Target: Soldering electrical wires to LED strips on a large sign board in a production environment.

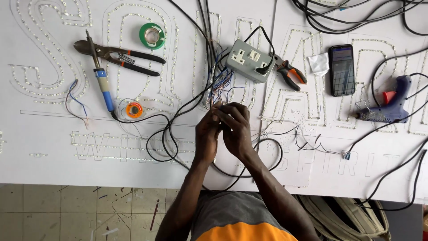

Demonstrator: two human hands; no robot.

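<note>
My left hand [207,134] and my right hand [235,128] are pressed together over a white sign board [53,160] with letter outlines lined by small lights. Both pinch the ends of thin wires [221,89], blue and red among them, which run up toward a grey socket box [248,60]. The fingertips meet at about the board's middle. Exactly which strands each hand grips is hidden by the fingers.
A blue-handled soldering iron [103,87], metal snips [117,56], a green tape roll [152,35] and an orange solder spool [133,110] lie left. Orange-handled pliers [290,73], a phone [342,69] and a blue glue gun [388,103] lie right. Black cables [167,134] loop across the board.
</note>
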